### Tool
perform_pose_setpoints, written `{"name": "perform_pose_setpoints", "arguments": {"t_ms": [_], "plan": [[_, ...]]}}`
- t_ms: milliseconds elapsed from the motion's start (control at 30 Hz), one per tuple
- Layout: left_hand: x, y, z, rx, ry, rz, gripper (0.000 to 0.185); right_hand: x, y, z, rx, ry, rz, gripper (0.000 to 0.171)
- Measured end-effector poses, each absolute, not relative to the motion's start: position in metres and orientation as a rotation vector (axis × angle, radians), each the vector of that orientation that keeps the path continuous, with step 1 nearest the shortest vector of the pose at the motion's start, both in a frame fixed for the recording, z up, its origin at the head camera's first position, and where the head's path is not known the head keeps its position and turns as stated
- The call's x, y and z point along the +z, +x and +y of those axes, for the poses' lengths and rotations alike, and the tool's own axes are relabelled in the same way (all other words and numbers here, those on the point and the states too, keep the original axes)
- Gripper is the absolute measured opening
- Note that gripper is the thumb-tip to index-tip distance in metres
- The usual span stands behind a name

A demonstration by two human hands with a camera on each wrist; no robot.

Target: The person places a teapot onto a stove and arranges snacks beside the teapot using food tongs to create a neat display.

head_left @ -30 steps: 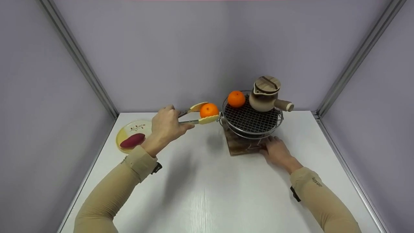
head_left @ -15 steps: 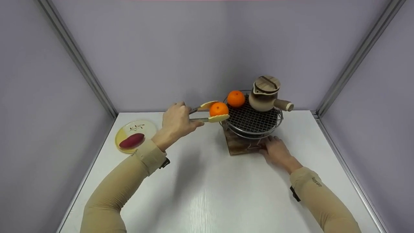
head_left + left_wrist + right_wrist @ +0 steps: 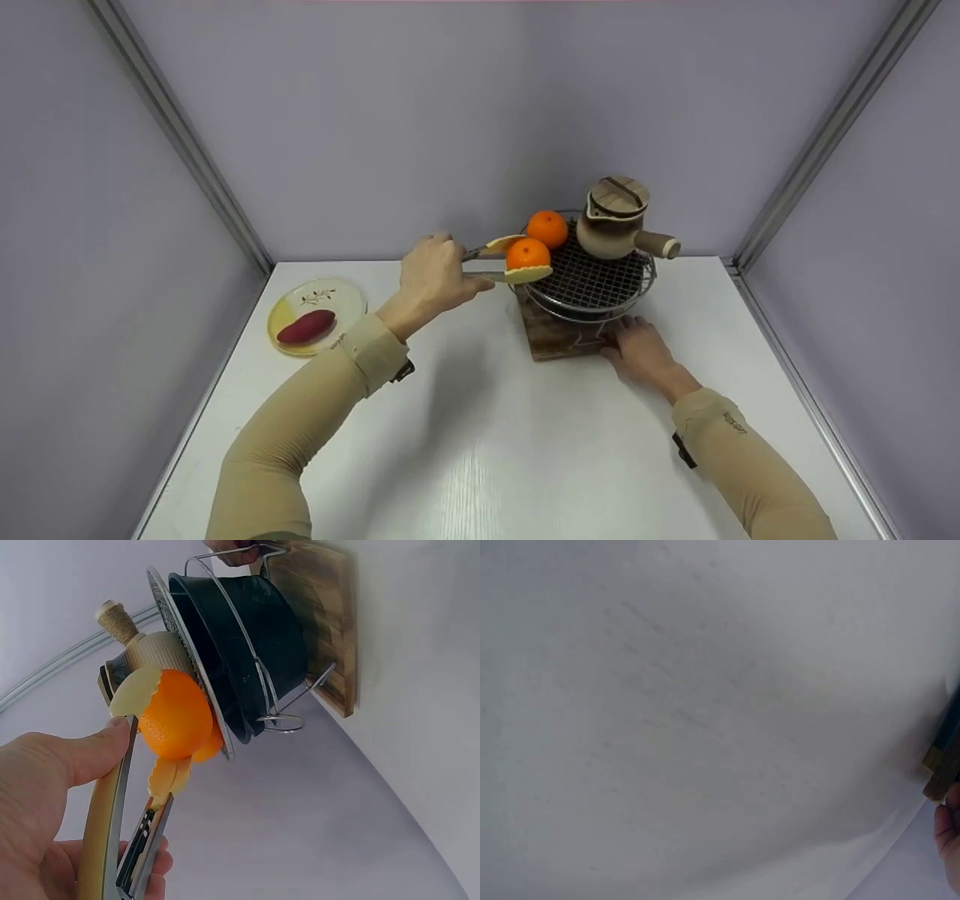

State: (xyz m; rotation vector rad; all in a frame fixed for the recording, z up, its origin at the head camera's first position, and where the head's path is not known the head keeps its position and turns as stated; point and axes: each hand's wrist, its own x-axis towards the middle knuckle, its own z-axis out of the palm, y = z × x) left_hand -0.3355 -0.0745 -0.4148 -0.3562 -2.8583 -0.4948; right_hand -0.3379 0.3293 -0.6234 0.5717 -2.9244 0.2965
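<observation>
My left hand [image 3: 435,274] grips a pair of tongs [image 3: 109,821] with pale yellow scalloped tips. An orange [image 3: 176,716] is pinched between those tips, over the left rim of the round wire grill rack [image 3: 589,285]. Just behind it on the rack sits a second orange [image 3: 548,229]. My right hand [image 3: 643,351] holds the front right corner of the wooden board [image 3: 555,337] under the stove, thumb along its front edge. In the right wrist view only part of that hand [image 3: 949,836] shows, at the right edge by the board.
A brown and cream teapot [image 3: 611,225] with a wooden lid stands on the rack, its side handle [image 3: 658,244] sticking out to the right. A dark pot [image 3: 255,637] in a wire stand is below. A plate [image 3: 349,300] with a purple sweet potato [image 3: 307,328] lies left.
My left hand has moved right with the tongs and the orange, from left of the rack to over its left rim. My right hand stays at the board.
</observation>
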Motion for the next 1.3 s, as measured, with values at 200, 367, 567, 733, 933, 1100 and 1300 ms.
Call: {"name": "perform_pose_setpoints", "arguments": {"t_ms": [200,367,567,733,933,1100,1300], "plan": [[-0.417,-0.339,-0.064,-0.505,-0.349,-2.877,0.057,-0.623,-0.337,0.328,0.294,0.584,-2.924,0.055],[-0.419,-0.342,-0.057,-0.500,-0.343,-2.879,0.057,-0.623,-0.338,0.328,0.295,0.569,-2.944,0.057],[-0.423,-0.343,-0.051,-0.507,-0.338,-2.881,0.060,-0.623,-0.339,0.328,0.301,0.564,-2.967,0.058],[-0.424,-0.343,-0.049,-0.528,-0.342,-2.865,0.058,-0.622,-0.338,0.328,0.282,0.554,-2.985,0.060],[-0.424,-0.341,-0.050,-0.549,-0.354,-2.865,0.054,-0.620,-0.337,0.329,0.255,0.560,-2.989,0.060],[-0.425,-0.341,-0.052,-0.535,-0.345,-2.877,0.056,-0.619,-0.338,0.329,0.265,0.551,-2.994,0.058],[-0.425,-0.339,-0.055,-0.543,-0.351,-2.876,0.054,-0.620,-0.339,0.330,0.252,0.566,-2.979,0.056]]}}
